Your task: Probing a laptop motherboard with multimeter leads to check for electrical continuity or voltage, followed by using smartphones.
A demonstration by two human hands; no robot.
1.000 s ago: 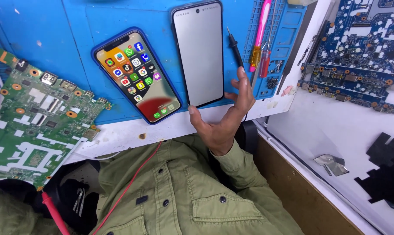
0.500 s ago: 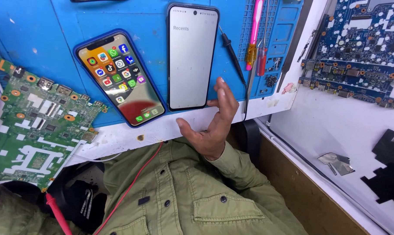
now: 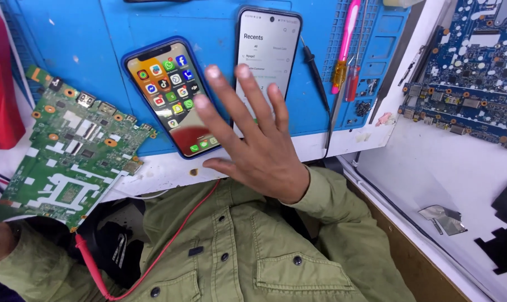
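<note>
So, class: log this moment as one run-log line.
right hand: open, over two lit phones | left hand: out of view | green circuit board: beside mat

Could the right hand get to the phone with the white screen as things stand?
Probably yes. The right hand is spread open, holding nothing, and already hovers over the lower part of the white-screen phone, which lies flat and face up on the blue mat. Nothing sits between them.

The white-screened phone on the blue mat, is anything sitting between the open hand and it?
Nothing visible does. The right hand is spread, fingers overlapping the lower part of the white-screened phone. The phone with coloured icons lies to its left, the black probe to its right.
</note>
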